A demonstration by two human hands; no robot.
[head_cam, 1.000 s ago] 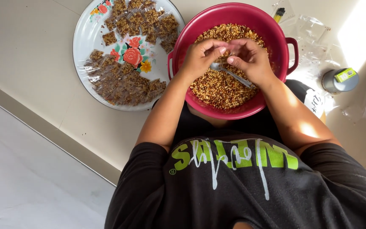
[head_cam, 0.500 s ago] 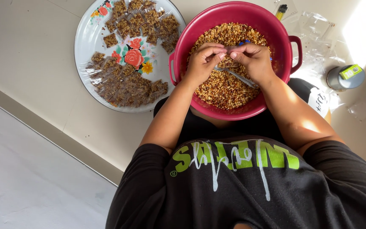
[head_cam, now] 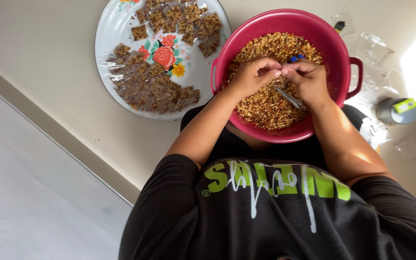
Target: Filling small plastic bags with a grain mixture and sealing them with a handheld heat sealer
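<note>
Head view, looking down over the person's black shirt w/ green lettering (head_cam: 275,180). Both hands are over a red bowl (head_cam: 331,36) full of a brown-gold grain/nut mix (head_cam: 261,108); the bowl sits close in front of the body, at about lap level.

Left hand (head_cam: 252,77): fingers curled shut, tips pinched tog. at something small, too small to make out. Right hand (head_cam: 306,82): also closed, fingertips meeting the left's at the middle of the bowl. A thin silver utensil (head_cam: 290,98) sticks out under the right hand, slanting down over the mix; looks like it's held in that hand, but the grip is hidden. A bit of blue (head_cam: 295,58) shows just above the right knuckles, can't tell what it is.

Left of the bowl, just beside it: a round white plate (head_cam: 109,36) w/ red flower print (head_cam: 163,56), carrying many small clear packets of the brown mix (head_cam: 152,86), piled at the top and lower left.

Right of the bowl: crumpled clear plastic bags (head_cam: 374,45) and a small grey cylinder w/ a green-yellow label (head_cam: 398,110) lying on its side, all on the pale surface (head_cam: 39,43).
</note>
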